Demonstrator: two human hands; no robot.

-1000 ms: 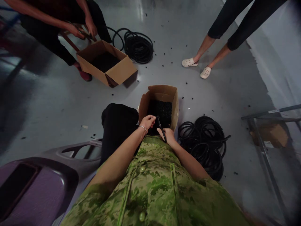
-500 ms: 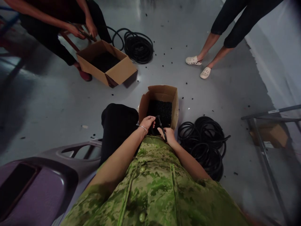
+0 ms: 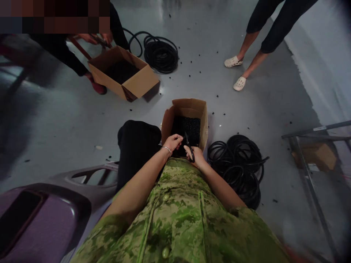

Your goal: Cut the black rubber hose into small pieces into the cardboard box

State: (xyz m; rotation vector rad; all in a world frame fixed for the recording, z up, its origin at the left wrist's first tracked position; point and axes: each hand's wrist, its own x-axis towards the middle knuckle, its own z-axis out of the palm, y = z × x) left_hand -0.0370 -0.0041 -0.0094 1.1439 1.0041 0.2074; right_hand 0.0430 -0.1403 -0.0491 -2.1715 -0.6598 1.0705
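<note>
A grey floor (image 3: 82, 117) is strewn with black bits (image 3: 217, 96). On it, a cardboard box (image 3: 189, 103), partly filled with black pieces (image 3: 193, 126), is set beside a black-trousered knee (image 3: 139, 133). Over this box, scissors (image 3: 187, 141) are gripped in the right hand (image 3: 196, 155); a small dark piece (image 3: 184, 137), its shape too dim to tell, is pinched in the narrowed left hand (image 3: 173, 141). Loose black hose (image 3: 238, 166) is heaped nearby, to the right. Farther off, a second box (image 3: 141, 81) and coiled hose (image 3: 161, 54) are placed near a co-worker's leg (image 3: 64, 56). Pale clogs (image 3: 239, 83) are worn by another person. At right, a metal frame (image 3: 309, 182) is stood.
</note>
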